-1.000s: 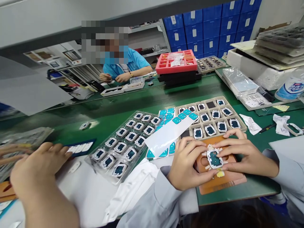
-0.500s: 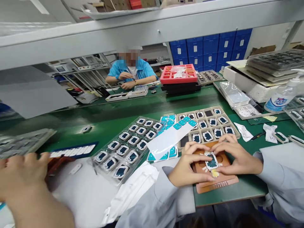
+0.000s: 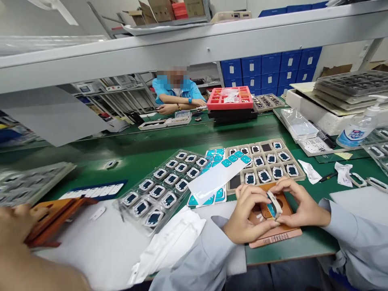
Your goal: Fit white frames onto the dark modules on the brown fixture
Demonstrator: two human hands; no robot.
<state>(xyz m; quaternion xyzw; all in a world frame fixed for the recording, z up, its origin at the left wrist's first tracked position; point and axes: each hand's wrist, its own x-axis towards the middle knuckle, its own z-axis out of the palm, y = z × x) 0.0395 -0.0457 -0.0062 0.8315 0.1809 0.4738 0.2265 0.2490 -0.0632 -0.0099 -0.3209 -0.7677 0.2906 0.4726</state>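
Note:
My left hand (image 3: 247, 214) and my right hand (image 3: 298, 204) together pinch a small white-framed part with a blue face (image 3: 274, 204). The part stands tilted on edge just above an orange fixture plate (image 3: 285, 233) at the table's near edge. Right behind the plate lies a beige tray (image 3: 298, 174) holding several similar parts. To its left a white sheet of teal stickers (image 3: 218, 173) leans over a clear blister tray (image 3: 163, 186) filled with more parts.
At the lower left a co-worker's bare hand (image 3: 15, 226) holds another orange fixture (image 3: 51, 216). A person in a blue shirt (image 3: 177, 95) sits across the green belt. A red tray (image 3: 230, 97), stacked trays (image 3: 348, 87) and a sanitizer bottle (image 3: 354, 129) stand at the back right.
The white-framed part lay flat on the orange plate under my fingers; now it is lifted and tilted on edge. The co-worker's hand pulled back left with an orange fixture. The view tilted up.

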